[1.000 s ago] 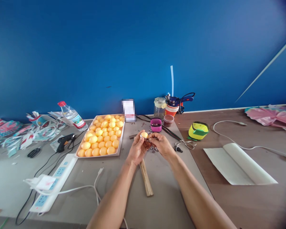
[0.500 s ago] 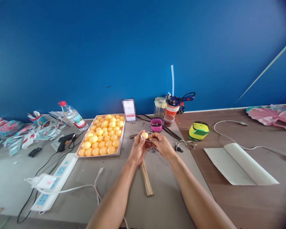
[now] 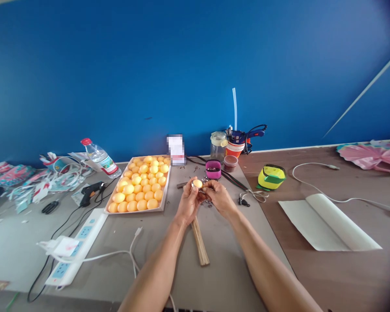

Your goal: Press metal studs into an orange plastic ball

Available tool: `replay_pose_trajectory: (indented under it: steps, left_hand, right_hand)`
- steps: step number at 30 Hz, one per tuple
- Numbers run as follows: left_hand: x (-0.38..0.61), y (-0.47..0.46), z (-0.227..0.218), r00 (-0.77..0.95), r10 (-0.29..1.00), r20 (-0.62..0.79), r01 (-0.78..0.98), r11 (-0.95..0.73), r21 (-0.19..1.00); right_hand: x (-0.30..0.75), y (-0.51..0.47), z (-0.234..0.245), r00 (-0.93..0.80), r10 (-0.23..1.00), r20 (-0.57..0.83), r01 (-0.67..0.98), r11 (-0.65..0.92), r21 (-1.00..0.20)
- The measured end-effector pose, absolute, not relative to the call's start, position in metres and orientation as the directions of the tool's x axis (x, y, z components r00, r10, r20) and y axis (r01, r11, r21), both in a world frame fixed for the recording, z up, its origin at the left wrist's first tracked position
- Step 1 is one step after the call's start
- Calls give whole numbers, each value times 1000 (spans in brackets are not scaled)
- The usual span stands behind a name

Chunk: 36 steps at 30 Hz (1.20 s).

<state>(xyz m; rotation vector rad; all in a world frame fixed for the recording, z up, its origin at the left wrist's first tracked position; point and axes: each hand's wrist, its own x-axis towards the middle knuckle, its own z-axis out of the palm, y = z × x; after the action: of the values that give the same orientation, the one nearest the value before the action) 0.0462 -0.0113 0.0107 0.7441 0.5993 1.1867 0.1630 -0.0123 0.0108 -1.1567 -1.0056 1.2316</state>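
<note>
My left hand [image 3: 189, 203] is closed around an orange ping-pong ball [image 3: 198, 183], which has a shiny silvery edge around its lower side. At the ball's right side, the fingers of my right hand [image 3: 218, 196] are pinched together; whatever is between them is too small to make out. Beneath my hands lies a hammer with a wooden handle [image 3: 200, 245], its dark head partly hidden. Small shiny metal pieces [image 3: 209, 203] are scattered on the table around my fingers. Just beyond stands a magenta container [image 3: 213, 174] with small bits inside.
Left of my hands is a shallow box [image 3: 165, 197] of orange balls. Farther left are a water bottle [image 3: 105, 162], a glue gun [image 3: 90, 193] and a power strip [image 3: 76, 251]. A clear jar [image 3: 218, 149], yellow container [image 3: 271, 177] and white sheet [image 3: 328, 225] stand or lie rightward.
Both hands stay almost still around the ball, with only slight finger movement at most. The view has shifted very slightly.
</note>
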Motion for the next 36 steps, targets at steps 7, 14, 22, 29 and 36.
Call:
replay_pose_trajectory:
  steps: [7, 14, 22, 29, 36]
  left_hand:
    - [44, -10, 10, 316, 947, -51, -601, 242, 762]
    - [39, -7, 12, 383, 915, -127, -614, 355, 705]
    - [40, -8, 16, 371, 916, -153, -613, 365, 700]
    - [39, -7, 16, 370, 916, -159, -621, 370, 691]
    - [38, -5, 12, 367, 911, -188, -634, 392, 667]
  right_hand:
    - [161, -11, 15, 78, 995, -63, -260, -41, -965]
    - [189, -9, 15, 160, 984, 79, 333, 21, -943]
    - [182, -16, 8, 60, 995, 76, 957, -35, -289]
    - [180, -13, 6, 68, 985, 159, 940, -10, -341]
    - [182, -8, 6, 261, 935, 239, 495, 83, -865]
